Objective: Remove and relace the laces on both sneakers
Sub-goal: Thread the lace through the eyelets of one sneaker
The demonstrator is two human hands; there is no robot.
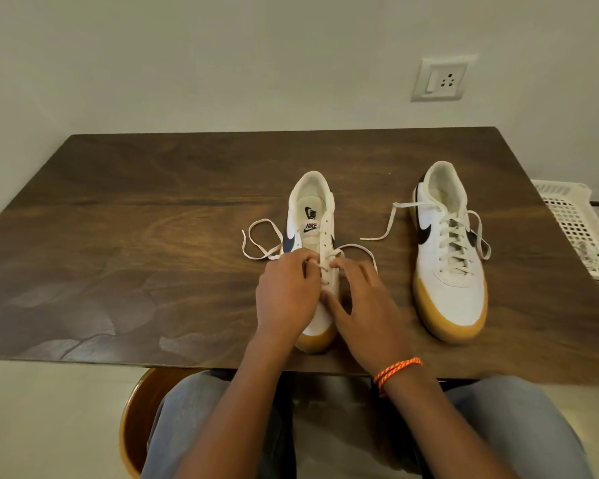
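Both hands are bunched together over the left sneaker (320, 233), which sits near the middle of the dark wooden table (118, 219) with its toe pointing back toward the person. The left hand (287, 295) has its fingers curled in at the eyelets and looks to be pinching the lace (256, 252) right where it crosses the lower holes. The right hand (363, 305) is on the other side of the shoe, thumb against the toe area and fingers spread out loosely, but it's blurry, so I can't tell if it's actually gripping the lace or just steadying the shoe. Most of the upper eyelets on this one are bare, and the loose lace ends flop out in loops on both sides across the tabletop.

The right sneaker (450, 257) stands well apart, off toward the right edge of the table, fully laced, with its own lace ends (388, 223) untied and trailing out sideways.

There's an orange cord bracelet (396, 369) on the right wrist. A white plastic basket (578, 226) sits just past the table's right edge, and a wall socket (441, 79) is up on the wall behind.
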